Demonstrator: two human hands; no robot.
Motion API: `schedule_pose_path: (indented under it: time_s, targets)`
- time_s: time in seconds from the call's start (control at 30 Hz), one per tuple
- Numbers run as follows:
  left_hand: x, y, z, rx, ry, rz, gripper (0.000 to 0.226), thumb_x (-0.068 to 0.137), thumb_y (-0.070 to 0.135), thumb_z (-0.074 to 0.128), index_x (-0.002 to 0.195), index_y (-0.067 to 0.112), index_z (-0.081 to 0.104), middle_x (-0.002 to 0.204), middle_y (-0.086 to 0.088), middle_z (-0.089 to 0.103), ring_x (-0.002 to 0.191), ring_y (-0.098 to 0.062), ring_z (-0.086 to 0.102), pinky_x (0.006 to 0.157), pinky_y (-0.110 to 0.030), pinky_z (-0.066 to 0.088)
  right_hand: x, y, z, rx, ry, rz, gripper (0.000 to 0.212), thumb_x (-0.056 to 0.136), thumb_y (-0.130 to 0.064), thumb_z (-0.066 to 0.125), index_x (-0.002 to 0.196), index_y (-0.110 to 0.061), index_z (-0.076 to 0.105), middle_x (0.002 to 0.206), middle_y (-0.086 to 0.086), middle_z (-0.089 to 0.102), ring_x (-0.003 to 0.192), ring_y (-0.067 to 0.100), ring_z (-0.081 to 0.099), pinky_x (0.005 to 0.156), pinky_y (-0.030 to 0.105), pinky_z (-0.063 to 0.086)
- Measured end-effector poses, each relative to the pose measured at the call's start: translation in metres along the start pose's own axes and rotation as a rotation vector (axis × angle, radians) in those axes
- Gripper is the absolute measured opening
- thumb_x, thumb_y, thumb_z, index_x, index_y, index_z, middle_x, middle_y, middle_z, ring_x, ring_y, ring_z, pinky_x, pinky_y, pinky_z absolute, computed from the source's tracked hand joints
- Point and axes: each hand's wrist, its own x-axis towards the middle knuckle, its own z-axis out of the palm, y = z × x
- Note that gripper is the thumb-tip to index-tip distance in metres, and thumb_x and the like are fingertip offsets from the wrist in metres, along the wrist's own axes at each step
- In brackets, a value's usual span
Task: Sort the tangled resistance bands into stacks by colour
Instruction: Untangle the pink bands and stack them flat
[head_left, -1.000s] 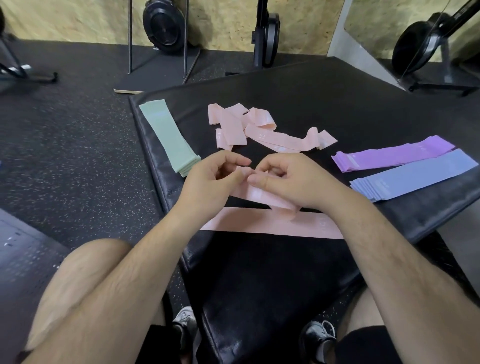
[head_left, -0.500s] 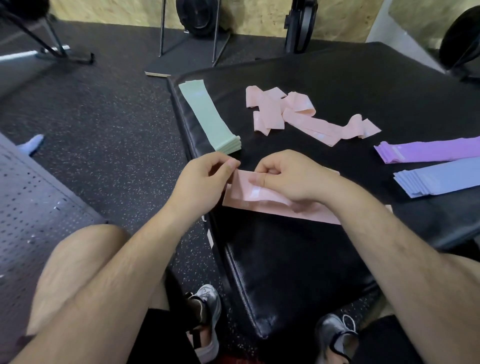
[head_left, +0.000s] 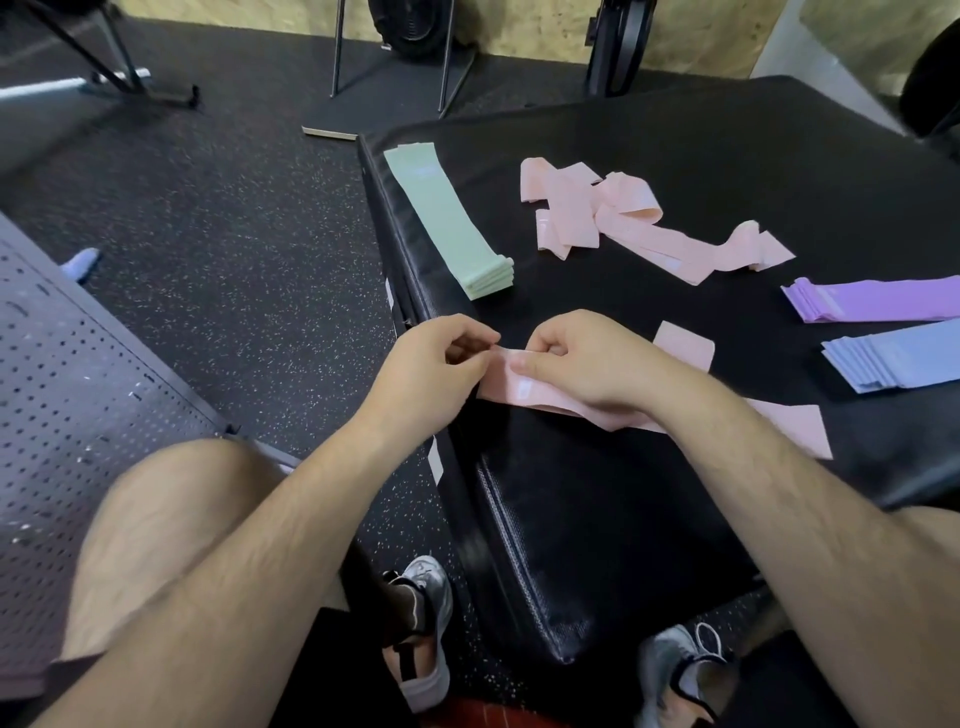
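Lowered since earlier, the band (head_left: 524, 388) is pinched at its left end by the left hand (head_left: 431, 369) and right hand (head_left: 587, 370); its long axis runs rightward under the right hand.

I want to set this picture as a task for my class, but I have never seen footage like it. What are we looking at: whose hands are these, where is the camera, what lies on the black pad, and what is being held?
There is no machine here. A person is sorting with bare hands, and one camera worn on their head looks forward and down, so you see their own arms, knees and shoes. The left hand and the right hand both pinch one end of a pink band. On the black pad lie a neat green stack, a purple stack and a blue stack. Farther back is a pink tangle, not yet sorted.
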Motion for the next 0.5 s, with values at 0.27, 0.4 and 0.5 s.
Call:
schedule_pose_path:
  time_s: [0.27, 0.4, 0.5]
  targets:
    - [-0.001, -0.002, 0.006, 0.184, 0.11, 0.178, 0.022, 0.088, 0.003, 0.064, 0.099, 0.019, 0.074, 0.106, 0.009, 0.055, 0.095, -0.001, 0.055, 0.081, -0.005, 0.04, -0.002, -0.007, 0.003, -0.201, 0.035, -0.042, 0.028, 0.097, -0.048, 0.057, 0.08, -0.026, 0.061, 0.083, -0.007, 0.062, 0.079, 0.015, 0.058, 0.065, 0.034, 0.043]
    - [-0.007, 0.002, 0.01, 0.271, 0.073, 0.337, 0.017, 0.085, 0.0, 0.064, 0.091, 0.015, 0.07, 0.099, 0.007, 0.055, 0.088, -0.006, 0.054, 0.074, -0.007, 0.038, 0.0, -0.01, 0.004, -0.243, 0.032, -0.045, 0.023, 0.098, -0.044, 0.054, 0.082, -0.029, 0.061, 0.082, -0.008, 0.063, 0.079, 0.014, 0.058, 0.066, 0.035, 0.047]
    - [-0.008, 0.0, 0.011, 0.309, 0.02, 0.35, 0.016, 0.084, -0.001, 0.065, 0.089, 0.015, 0.067, 0.093, 0.006, 0.057, 0.085, -0.01, 0.056, 0.071, -0.011, 0.04, 0.001, -0.009, 0.002, -0.242, 0.022, -0.048, 0.023, 0.098, -0.044, 0.054, 0.078, -0.033, 0.059, 0.085, -0.007, 0.066, 0.082, 0.015, 0.061, 0.071, 0.037, 0.05]
